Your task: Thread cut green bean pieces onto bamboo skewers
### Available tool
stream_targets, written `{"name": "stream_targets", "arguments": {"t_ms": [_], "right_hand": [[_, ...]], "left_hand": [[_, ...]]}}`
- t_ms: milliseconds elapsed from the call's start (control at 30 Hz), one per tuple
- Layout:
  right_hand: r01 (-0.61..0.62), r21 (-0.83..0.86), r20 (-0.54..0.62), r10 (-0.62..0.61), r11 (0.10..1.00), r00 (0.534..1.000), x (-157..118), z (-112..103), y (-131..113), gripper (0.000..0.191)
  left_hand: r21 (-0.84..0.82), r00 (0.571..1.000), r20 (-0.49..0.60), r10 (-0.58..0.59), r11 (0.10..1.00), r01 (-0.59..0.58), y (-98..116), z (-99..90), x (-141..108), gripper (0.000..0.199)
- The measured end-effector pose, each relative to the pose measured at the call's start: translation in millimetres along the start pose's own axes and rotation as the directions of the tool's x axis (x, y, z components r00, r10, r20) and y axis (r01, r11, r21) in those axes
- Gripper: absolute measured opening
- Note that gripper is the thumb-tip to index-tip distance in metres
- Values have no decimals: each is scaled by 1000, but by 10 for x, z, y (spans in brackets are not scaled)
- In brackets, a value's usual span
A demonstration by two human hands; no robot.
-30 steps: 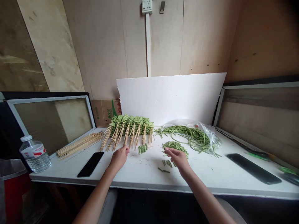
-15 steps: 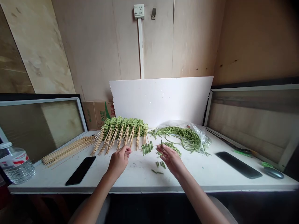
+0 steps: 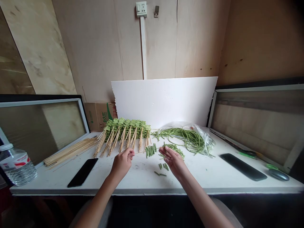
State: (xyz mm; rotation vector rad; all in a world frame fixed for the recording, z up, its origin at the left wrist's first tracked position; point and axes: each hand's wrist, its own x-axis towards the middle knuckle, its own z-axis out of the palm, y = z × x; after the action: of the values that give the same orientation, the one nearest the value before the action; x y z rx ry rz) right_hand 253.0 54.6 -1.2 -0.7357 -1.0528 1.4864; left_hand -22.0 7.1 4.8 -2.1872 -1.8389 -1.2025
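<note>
My left hand [image 3: 122,163] is closed around the blunt end of a thin bamboo skewer [image 3: 140,152], which points to the right. A row of short cut green bean pieces [image 3: 150,150] is threaded crosswise on it. At the skewer's tip side, my right hand [image 3: 174,162] pinches one upright bean piece [image 3: 164,144] between thumb and fingers. Whether the tip touches that piece I cannot tell. Below lie a few loose cut pieces [image 3: 162,174], and a heap of cut pieces [image 3: 178,150] is partly hidden behind my right hand.
Finished bean skewers [image 3: 128,125] are stacked at the back, with bare skewers [image 3: 71,152] to their left. Long beans [image 3: 187,137] lie in a plastic bag [image 3: 206,139]. A phone [image 3: 83,172], a water bottle [image 3: 16,164], a black pad [image 3: 243,166] and a mouse [image 3: 278,174] lie toward the sides.
The skewer with its bean pieces has shifted slightly right, narrowing the gap to my right hand. Both hands keep their grips.
</note>
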Motion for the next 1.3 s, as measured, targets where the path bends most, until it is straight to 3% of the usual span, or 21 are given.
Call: {"name": "stream_targets", "arguments": {"t_ms": [267, 500, 1300], "right_hand": [[67, -130, -10, -69, 989, 998, 39, -39, 44, 39], [75, -63, -36, -77, 995, 996, 58, -58, 84, 35], [236, -201, -32, -247, 951, 968, -18, 10, -21, 32]], "left_hand": [[20, 1000, -15, 4, 1000, -4, -9, 8, 1, 20], [29, 1000, -2, -7, 1000, 7, 45, -10, -4, 22], [-12, 993, -71, 95, 995, -96, -43, 99, -23, 24]]}}
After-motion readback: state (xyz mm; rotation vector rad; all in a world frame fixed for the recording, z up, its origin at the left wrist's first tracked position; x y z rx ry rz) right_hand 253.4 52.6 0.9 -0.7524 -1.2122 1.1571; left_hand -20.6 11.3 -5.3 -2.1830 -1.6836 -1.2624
